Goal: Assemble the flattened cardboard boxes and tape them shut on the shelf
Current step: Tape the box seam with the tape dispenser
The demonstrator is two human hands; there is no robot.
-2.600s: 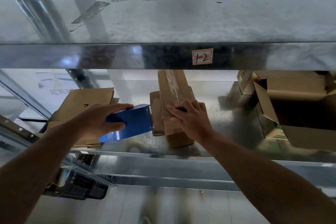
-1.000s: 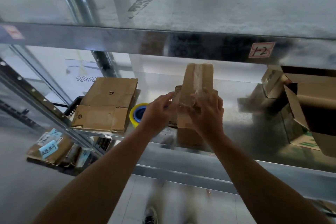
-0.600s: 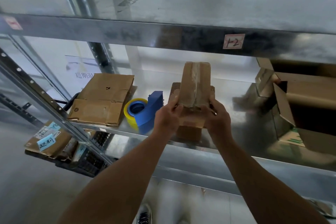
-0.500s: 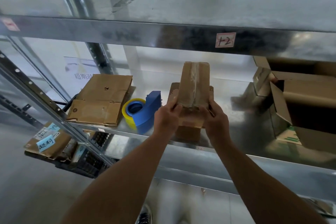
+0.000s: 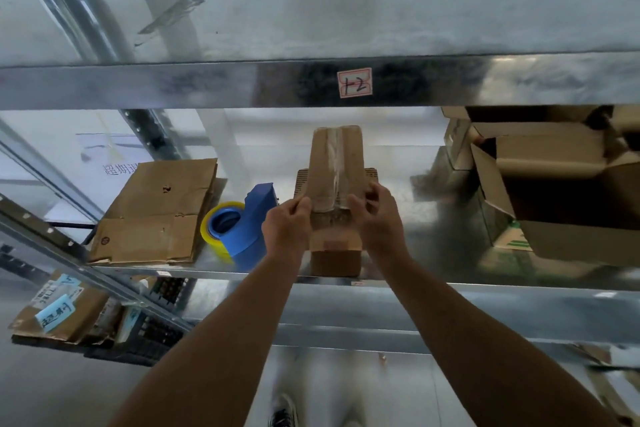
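The left hand [image 5: 285,222] and right hand [image 5: 376,218] are gripping the near end of the taped box [image 5: 336,163], fingers curling round its 9 and 3 o'clock sides; it is sitting on the shelf [image 5: 436,218] close to the front lip. A pull toward 6 o'clock is likely risking tipping it over that lip, and the left wrist is sitting just beside the tape dispenser [image 5: 244,229] at 9 o'clock, inviting a knock

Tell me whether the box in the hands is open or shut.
Shut: the box is closed on top, with clear tape running along its seam.
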